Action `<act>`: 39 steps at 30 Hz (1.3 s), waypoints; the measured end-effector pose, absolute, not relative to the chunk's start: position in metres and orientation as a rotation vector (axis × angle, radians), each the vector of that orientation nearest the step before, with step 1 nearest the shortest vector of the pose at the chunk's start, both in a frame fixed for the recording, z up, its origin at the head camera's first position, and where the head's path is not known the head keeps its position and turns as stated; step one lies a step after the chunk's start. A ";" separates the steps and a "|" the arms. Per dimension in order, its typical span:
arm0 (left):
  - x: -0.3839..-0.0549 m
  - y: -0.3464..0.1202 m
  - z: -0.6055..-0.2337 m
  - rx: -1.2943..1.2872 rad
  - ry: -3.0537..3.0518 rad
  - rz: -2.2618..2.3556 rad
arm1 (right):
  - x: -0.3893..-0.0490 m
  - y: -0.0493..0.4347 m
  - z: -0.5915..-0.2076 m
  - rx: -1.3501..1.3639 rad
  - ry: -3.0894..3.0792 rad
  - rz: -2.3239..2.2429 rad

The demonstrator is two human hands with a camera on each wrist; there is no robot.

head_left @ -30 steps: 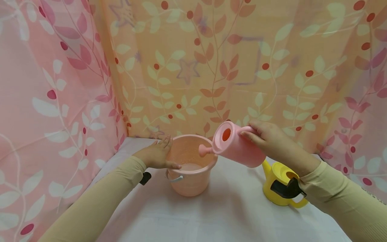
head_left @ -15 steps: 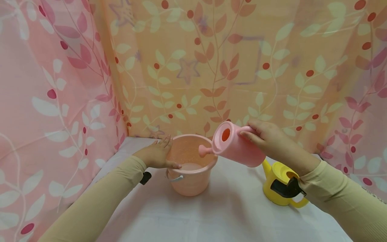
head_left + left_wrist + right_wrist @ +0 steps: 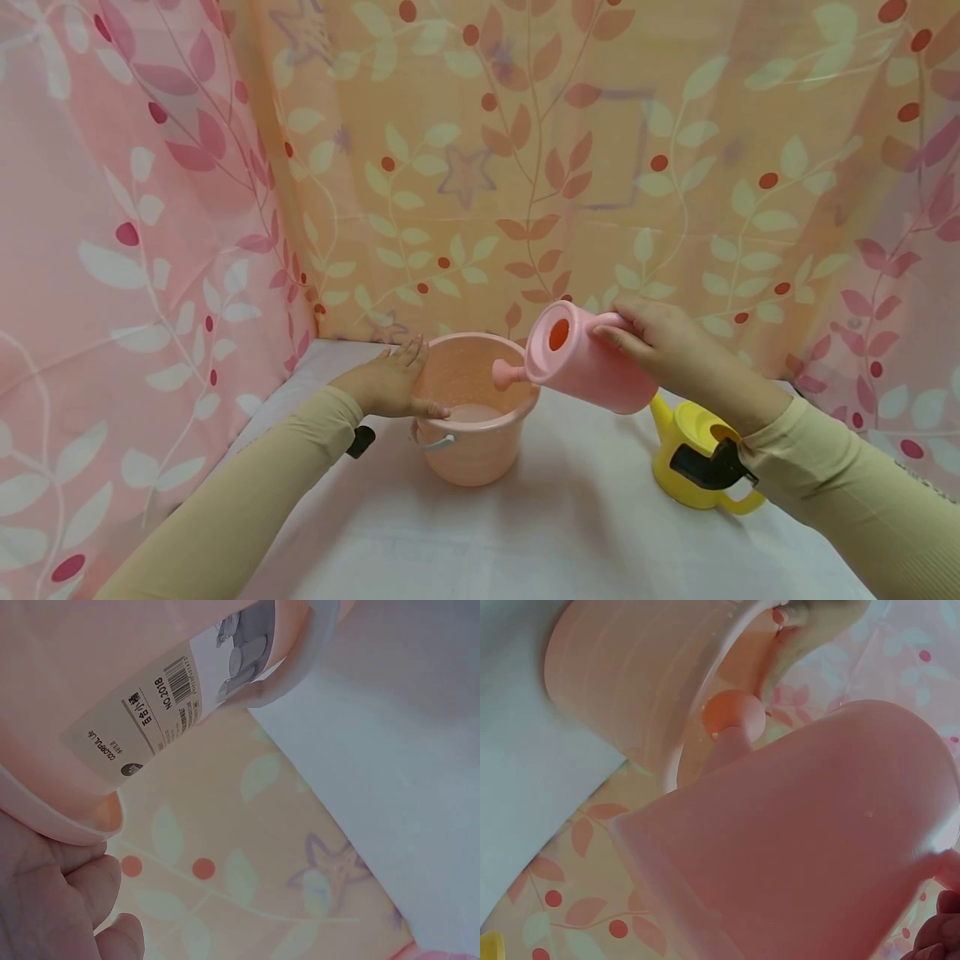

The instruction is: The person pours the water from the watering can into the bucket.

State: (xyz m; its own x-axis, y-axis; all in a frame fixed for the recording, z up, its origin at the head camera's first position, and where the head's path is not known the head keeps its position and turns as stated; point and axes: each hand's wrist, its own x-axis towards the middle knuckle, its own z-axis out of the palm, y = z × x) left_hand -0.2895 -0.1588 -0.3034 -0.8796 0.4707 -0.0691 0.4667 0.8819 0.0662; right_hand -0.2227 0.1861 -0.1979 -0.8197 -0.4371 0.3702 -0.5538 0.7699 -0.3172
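Head view: the bucket point(image 3: 476, 454) stands on the tabletop point(image 3: 450, 550), the left hand point(image 3: 385, 387) spread on its edge; the right hand point(image 3: 663, 343) grips the tilted pink can point(image 3: 596, 371), spout point(image 3: 508, 374) over the bucket.

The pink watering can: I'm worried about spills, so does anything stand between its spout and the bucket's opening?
Nothing visible does: the spout hangs over the bucket, whose opposite side the left hand touches.
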 end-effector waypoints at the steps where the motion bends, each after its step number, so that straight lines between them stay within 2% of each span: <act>1: -0.289 -0.159 -0.303 0.745 2.967 0.079 | -0.223 0.186 -0.198 0.768 -2.692 0.603; 39: -0.286 -0.157 -0.299 0.725 2.951 0.076 | -0.223 0.184 -0.194 0.776 -2.708 0.530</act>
